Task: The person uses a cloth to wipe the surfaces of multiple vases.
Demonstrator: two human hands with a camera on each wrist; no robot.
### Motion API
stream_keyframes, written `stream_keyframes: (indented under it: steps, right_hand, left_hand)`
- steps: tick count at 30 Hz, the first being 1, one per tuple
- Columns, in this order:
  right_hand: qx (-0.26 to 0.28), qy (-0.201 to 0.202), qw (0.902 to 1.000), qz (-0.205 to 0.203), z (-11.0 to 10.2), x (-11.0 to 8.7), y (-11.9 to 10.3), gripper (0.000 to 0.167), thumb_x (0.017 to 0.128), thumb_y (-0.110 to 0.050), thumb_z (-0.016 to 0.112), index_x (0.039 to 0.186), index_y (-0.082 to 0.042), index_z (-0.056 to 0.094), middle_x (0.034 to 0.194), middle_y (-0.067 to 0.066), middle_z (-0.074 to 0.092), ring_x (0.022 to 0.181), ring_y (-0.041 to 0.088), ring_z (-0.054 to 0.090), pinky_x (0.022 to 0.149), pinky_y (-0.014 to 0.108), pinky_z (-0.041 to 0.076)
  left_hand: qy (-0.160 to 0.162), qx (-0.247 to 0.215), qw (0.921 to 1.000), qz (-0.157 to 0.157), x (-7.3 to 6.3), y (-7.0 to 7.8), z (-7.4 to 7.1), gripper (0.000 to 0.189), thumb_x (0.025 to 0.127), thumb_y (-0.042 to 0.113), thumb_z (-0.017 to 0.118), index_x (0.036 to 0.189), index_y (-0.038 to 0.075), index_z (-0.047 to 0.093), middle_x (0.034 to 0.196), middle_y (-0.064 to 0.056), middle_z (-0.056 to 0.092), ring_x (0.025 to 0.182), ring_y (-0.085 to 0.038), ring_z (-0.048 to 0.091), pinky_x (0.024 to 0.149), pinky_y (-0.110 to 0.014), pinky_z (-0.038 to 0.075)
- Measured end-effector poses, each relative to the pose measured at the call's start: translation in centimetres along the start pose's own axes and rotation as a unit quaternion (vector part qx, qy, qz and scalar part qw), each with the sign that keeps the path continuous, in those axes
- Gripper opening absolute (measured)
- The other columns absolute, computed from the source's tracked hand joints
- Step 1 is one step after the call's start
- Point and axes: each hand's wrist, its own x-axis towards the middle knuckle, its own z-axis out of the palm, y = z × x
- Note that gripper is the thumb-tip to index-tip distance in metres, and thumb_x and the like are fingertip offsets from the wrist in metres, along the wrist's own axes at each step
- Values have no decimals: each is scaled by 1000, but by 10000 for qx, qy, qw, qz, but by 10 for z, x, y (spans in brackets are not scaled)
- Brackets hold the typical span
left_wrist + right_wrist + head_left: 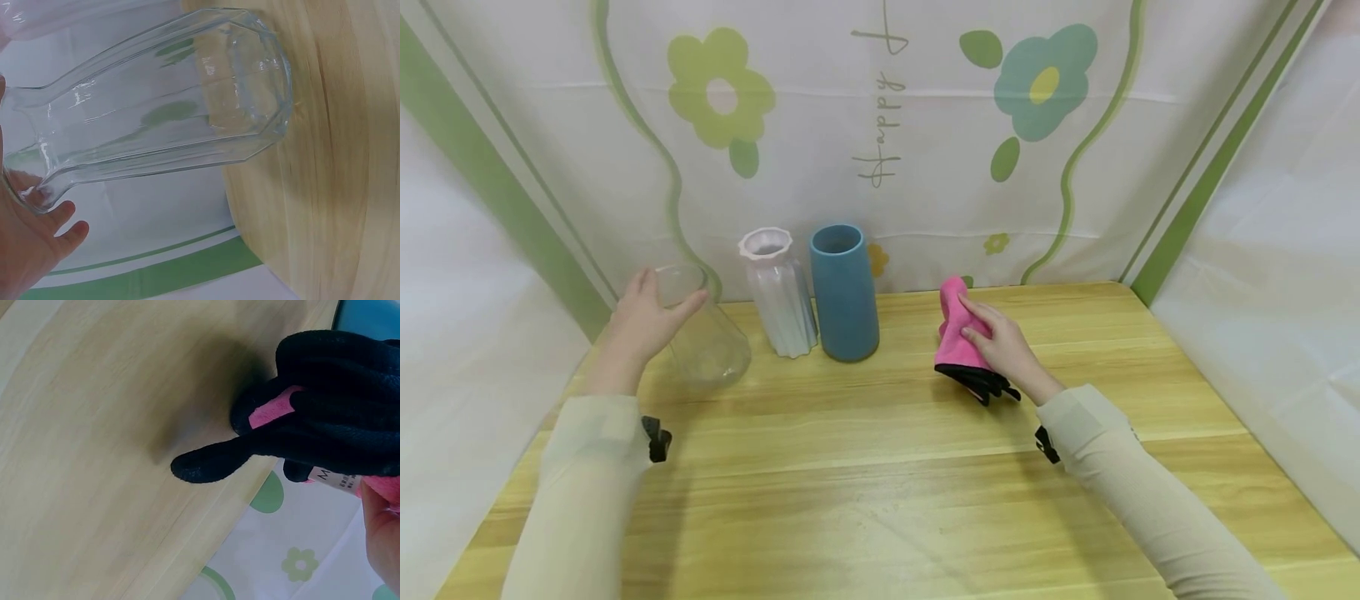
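Note:
A clear glass vase (711,350) stands at the left rear of the wooden table. My left hand (643,321) holds it by the rim and neck, thumb at the near side. In the left wrist view, two fingertips extend past the neck of the vase (156,106). Toward the right, my right hand (1000,346) pinches pink-and-black gloves (962,333) by their pink part, thumb and fingers pressed into the fabric. Their black fingers hang down over the table. A white label shows by the thumb in the right wrist view, where the black glove fingers (344,431) look coated.
Between the hands, a white ribbed vase (782,300) and a taller blue vase (847,300) stand side by side near the rear edge. A floral curtain (925,208) hangs behind the table (865,483), with white fabric along both sides.

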Motion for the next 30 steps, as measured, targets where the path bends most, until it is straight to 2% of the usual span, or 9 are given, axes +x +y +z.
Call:
stream_keyframes:
  steps: [10,19,25,30]
  right_hand:
    - [-38,96,9999,-35,0,2,1,55,93,-6,58,145,-11,41,147,23,41,136,42,38,112,53,31]
    - [-15,68,10000,-60,1,2,2,54,94,-6,57,145,-11,41,147,22,41,136,41,38,113,53,31]
    - [-42,65,10000,-56,1,2,3,54,94,-6,57,145,-11,41,147,22,41,136,42,38,113,53,31]
    - [-39,70,9999,-96,1,3,3,54,94,-6,57,145,-11,41,146,22,42,136,42,38,113,53,31]
  left_hand:
    - [230,-35,9997,-75,0,1,1,109,88,73,36,149,-7,-8,156,-30,-11,137,-61,4,104,-75,12]
    - [330,198,9993,-44,0,2,0,107,89,73,28,148,-12,1,154,-35,-2,139,-58,3,106,-74,2]
    - [415,193,9989,-36,3,5,1,104,89,74,23,149,-9,2,155,-33,0,140,-57,2,108,-73,-1]
    - [659,-38,9978,-79,8,13,2,101,90,74,22,151,-3,1,157,-30,0,142,-55,1,110,-70,-2]
